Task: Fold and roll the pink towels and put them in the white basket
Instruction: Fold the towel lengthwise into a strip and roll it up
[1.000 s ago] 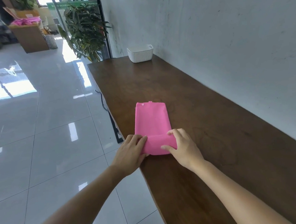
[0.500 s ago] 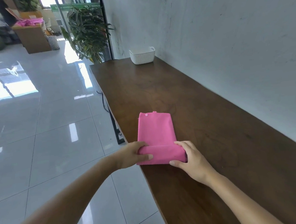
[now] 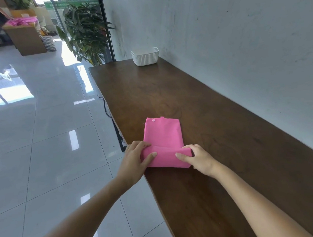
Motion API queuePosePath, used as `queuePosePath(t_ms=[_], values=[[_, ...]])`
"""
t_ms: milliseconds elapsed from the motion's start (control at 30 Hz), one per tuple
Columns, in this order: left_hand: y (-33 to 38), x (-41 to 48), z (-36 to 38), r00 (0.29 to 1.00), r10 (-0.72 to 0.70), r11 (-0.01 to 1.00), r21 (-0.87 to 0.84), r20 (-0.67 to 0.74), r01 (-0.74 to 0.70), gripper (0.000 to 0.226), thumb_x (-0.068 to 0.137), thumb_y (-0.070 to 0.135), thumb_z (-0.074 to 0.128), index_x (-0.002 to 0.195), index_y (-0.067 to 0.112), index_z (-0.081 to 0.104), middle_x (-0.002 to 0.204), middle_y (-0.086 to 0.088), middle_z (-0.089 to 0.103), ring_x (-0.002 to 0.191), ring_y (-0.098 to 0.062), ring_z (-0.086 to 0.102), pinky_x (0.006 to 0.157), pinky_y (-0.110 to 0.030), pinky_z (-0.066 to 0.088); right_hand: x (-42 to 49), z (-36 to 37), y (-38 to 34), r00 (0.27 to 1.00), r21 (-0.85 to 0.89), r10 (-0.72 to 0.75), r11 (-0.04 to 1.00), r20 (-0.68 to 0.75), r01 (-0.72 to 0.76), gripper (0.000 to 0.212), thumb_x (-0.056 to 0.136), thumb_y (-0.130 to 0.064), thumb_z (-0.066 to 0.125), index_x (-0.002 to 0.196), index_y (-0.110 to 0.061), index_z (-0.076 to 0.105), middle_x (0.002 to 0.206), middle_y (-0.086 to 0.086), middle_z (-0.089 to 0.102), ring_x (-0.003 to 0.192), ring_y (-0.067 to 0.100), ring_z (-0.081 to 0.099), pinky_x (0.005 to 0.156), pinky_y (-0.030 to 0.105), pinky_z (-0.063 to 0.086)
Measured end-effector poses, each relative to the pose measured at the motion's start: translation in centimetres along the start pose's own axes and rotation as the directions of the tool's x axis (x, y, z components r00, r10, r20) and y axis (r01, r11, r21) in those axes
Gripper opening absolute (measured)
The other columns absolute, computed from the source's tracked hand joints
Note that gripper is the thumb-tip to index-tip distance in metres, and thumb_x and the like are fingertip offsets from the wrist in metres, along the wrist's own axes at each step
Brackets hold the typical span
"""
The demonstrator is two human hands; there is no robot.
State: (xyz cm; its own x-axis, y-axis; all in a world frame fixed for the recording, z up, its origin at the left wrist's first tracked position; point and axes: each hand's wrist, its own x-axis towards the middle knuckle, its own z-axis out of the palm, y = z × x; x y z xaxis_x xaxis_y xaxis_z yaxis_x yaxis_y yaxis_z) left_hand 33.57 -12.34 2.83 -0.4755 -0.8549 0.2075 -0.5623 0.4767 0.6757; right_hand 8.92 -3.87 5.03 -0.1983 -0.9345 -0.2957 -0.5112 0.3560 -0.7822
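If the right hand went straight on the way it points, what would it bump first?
The pink towel. The right hand grips its rolled end, and the flat part lies straight ahead of it, as far as this view shows.

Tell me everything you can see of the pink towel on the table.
The pink towel is bright, smooth, thin-looking cloth, folded into a narrow strip lying flat on the dark wooden table, near its left edge. Its near end is rolled up; the far part is flat, with a pale round dot near one corner and a small tab at the far edge. The left hand grips the roll's left end, the right hand its right end.
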Motion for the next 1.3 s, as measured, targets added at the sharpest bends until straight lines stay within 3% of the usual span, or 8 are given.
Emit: queuePosePath(t_ms=[267,367,467,700,867,1000,1133,1300], values=[[0.2,1.3,0.2,0.975,0.174,0.931,0.299,0.137,-0.208,0.088,0.079,0.052,0.08,0.15,0.018,0.04,0.148,0.001,0.044,0.139,-0.021,0.035,0.115,-0.04,0.037,1.4,-0.2,-1.2,0.99,0.113,0.136,0.984,0.025,-0.138,0.073,0.084,-0.077,0.053,0.133,-0.022,0.055,0.121,-0.005,0.062,0.107,0.017,0.06,0.074,0.031,0.054],[0.1,1.9,0.0,0.971,0.192,0.911,0.342,0.145,-0.231,0.078,0.082,0.042,0.081,0.146,0.015,0.045,0.14,-0.004,0.051,0.129,-0.025,0.044,0.109,-0.042,0.044,1.6,0.3,-1.2,0.982,-0.113,0.045,0.991,-0.182,-0.066,0.081,0.08,-0.085,0.046,0.127,-0.02,0.056,0.123,-0.002,0.056,0.103,0.016,0.059,0.069,0.028,0.049],[0.3,2.5,-0.4,0.966,0.19,0.914,0.327,0.176,-0.239,0.066,0.085,0.042,0.077,0.139,0.017,0.049,0.131,-0.002,0.057,0.119,-0.023,0.049,0.102,-0.038,0.046,0.9,0.6,-1.1,0.924,-0.366,-0.192,0.928,-0.332,0.062,0.066,0.087,-0.076,0.049,0.13,-0.026,0.05,0.13,-0.005,0.049,0.107,0.012,0.056,0.065,0.021,0.04],[1.1,3.9,-2.6,0.907,-0.012,0.967,0.236,0.422,-0.097,0.055,0.086,0.048,0.075,0.13,0.022,0.054,0.12,0.004,0.057,0.108,-0.017,0.053,0.092,-0.033,0.049,-1.2,1.6,0.3,0.922,-0.463,-0.337,0.859,-0.192,0.218,0.079,0.086,-0.066,0.062,0.151,-0.035,0.029,0.154,-0.014,0.028,0.134,0.008,0.04,0.101,0.031,0.049],[0.6,4.7,-3.1,0.807,-0.117,0.981,0.192,0.579,0.005,0.055,0.087,0.056,0.072,0.124,0.019,0.058,0.113,0.0,0.062,0.099,-0.022,0.06,0.083,-0.033,0.053,-2.2,2.3,1.3,0.909,-0.417,-0.361,0.874,-0.211,0.25,0.082,0.084,-0.065,0.067,0.151,-0.039,0.027,0.152,-0.017,0.03,0.13,0.004,0.042,0.099,0.028,0.051],[0.0,4.6,-3.3,0.76,-0.155,0.988,0.105,0.631,0.115,0.062,0.084,0.063,0.07,0.125,0.017,0.061,0.116,-0.002,0.064,0.104,-0.023,0.063,0.093,-0.044,0.056,-2.4,2.4,1.2,0.916,-0.348,-0.34,0.902,-0.212,0.255,0.081,0.084,-0.068,0.063,0.151,-0.039,0.029,0.151,-0.018,0.031,0.129,0.004,0.044,0.101,0.029,0.051],[0.1,4.0,-2.5,0.805,-0.157,0.986,0.05,0.572,0.156,0.059,0.09,0.06,0.063,0.135,0.022,0.058,0.13,0.0,0.056,0.118,-0.022,0.055,0.101,-0.046,0.053,-1.5,2.1,0.9,0.941,-0.275,-0.279,0.936,-0.192,0.221,0.085,0.079,-0.077,0.053,0.15,-0.034,0.033,0.149,-0.016,0.031,0.126,0.005,0.045,0.098,0.028,0.051],[0.4,1.3,-1.1,0.979,0.02,0.987,0.154,0.201,-0.052,0.055,0.099,0.061,0.042,0.146,0.033,0.049,0.145,0.009,0.042,0.132,-0.015,0.034,0.116,-0.04,0.035,0.5,1.4,-0.1,0.98,-0.239,-0.156,0.963,-0.127,0.123,0.076,0.086,-0.065,0.06,0.148,-0.027,0.039,0.147,-0.007,0.032,0.124,0.011,0.048,0.098,0.029,0.05]])
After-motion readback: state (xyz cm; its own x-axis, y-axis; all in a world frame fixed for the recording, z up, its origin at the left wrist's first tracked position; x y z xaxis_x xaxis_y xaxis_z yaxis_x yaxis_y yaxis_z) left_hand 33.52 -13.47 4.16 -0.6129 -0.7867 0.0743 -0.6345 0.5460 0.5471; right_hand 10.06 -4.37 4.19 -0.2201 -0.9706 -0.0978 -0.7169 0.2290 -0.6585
